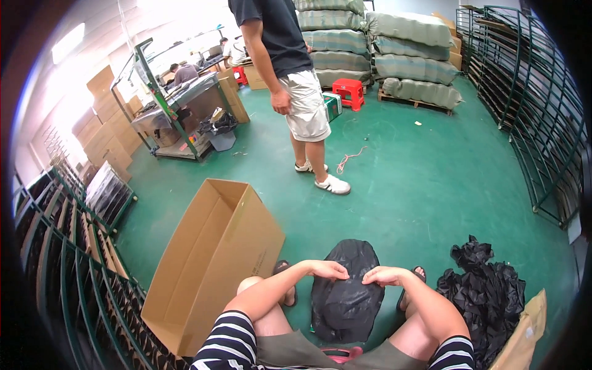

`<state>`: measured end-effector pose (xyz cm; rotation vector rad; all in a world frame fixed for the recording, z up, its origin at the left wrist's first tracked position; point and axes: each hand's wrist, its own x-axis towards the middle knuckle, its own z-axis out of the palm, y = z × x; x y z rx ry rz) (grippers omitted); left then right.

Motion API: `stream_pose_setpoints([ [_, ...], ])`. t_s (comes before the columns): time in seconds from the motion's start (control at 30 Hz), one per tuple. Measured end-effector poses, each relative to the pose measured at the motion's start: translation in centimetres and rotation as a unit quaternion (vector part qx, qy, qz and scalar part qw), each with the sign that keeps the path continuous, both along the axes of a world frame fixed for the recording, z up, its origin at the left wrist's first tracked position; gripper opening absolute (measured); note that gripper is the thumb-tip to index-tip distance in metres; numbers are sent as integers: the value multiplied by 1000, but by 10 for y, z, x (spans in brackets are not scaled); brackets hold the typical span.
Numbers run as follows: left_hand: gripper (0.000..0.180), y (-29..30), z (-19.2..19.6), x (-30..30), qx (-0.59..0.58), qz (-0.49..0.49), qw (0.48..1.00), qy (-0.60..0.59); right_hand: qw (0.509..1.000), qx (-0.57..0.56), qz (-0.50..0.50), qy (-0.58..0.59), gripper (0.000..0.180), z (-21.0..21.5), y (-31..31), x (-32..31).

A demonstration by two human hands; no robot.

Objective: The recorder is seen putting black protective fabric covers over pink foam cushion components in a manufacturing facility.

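A black plastic bag (348, 308), bulging with contents I cannot see, stands on the green floor between my feet. My left hand (330, 270) pinches the plastic near the bag's upper middle, coming in from the left. From the other side, my right hand (381, 276) grips the same bag with thumb and fingers pressed together. A small gap of black plastic lies between the two hands. Striped sleeves cover my upper arms.
Left of me stands an open cardboard box (213, 265), with green racks (80, 277) beyond. Crumpled black bags (484, 283) lie to my right beside a tan sack (524, 333). Ahead, a person (302, 86) stands near a pink string (351, 159), a red stool (349, 94) and stacked bales (413, 52).
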<state>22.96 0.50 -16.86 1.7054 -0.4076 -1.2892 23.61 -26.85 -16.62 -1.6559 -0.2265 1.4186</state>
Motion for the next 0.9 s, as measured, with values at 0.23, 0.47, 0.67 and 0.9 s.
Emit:
stream_pose_setpoints([
  [0.23,24,-4,0,24,11,-59,997,55,999,28,-10,45,14,-15,-6,20],
  [0.47,18,43,-7,33,12,-108,973,204,972,-91,213,43,28,-39,-7,16],
  [0.67,44,38,-18,20,88,-196,976,25,977,92,191,0,18,-21,-14,16],
  [0.9,44,44,-24,11,66,-64,995,41,993,40,-54,100,11,-5,-21,-15],
])
